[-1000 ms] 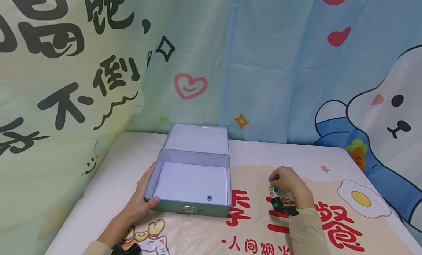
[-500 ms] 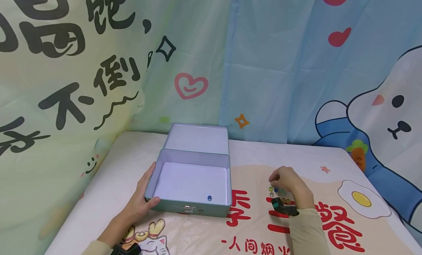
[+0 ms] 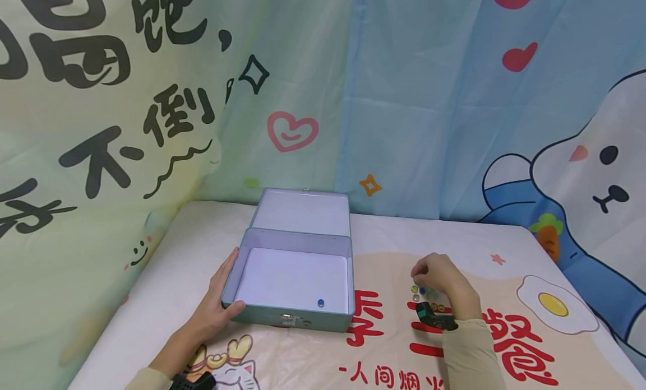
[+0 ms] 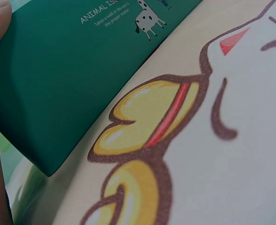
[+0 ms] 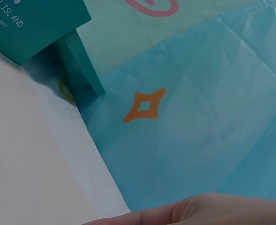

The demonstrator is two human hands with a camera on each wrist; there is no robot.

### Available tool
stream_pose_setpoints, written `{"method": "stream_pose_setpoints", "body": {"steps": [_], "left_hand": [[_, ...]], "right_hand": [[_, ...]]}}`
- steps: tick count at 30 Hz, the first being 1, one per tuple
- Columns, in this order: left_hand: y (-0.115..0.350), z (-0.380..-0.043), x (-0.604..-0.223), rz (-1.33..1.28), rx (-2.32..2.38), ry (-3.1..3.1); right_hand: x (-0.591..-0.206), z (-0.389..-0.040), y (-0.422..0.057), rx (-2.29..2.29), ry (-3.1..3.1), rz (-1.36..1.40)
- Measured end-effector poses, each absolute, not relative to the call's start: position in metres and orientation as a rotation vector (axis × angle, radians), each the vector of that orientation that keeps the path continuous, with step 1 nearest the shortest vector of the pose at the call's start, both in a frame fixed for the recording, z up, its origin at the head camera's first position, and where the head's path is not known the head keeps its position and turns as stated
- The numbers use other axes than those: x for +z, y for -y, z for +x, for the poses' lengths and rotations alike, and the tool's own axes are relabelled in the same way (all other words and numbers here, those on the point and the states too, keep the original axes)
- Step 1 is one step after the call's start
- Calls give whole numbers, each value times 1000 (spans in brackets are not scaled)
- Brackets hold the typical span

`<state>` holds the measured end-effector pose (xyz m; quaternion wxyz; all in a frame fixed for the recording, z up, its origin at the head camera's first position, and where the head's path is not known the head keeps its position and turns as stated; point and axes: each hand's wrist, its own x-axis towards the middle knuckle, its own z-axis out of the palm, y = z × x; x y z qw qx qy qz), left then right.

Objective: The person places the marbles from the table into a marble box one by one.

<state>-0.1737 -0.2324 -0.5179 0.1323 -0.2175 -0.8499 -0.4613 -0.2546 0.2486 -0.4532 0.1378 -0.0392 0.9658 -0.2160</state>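
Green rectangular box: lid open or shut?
Open: the pale-lined lid is swung back behind the green rectangular box, exposing one blue ball inside.

- Left hand (image 3: 219,306) grips open box (image 3: 323,321) at its corner.
- Blue bead (image 3: 320,303) lies inside, near front.
- Right hand (image 3: 446,278) reaches down beside beads (image 3: 415,289) on table (image 3: 393,233).

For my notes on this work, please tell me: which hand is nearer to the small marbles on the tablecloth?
Right. The right hand is at the small marbles, its fingertips close to them. The left hand is farther, at the left side of the box.
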Motion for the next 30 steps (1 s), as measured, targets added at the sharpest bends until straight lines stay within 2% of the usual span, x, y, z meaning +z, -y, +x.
{"method": "stream_pose_setpoints", "body": {"steps": [30], "left_hand": [[232, -173, -517, -636, -1343, 2464]], "right_hand": [[-449, -255, -236, -646, -2876, -124]]}}
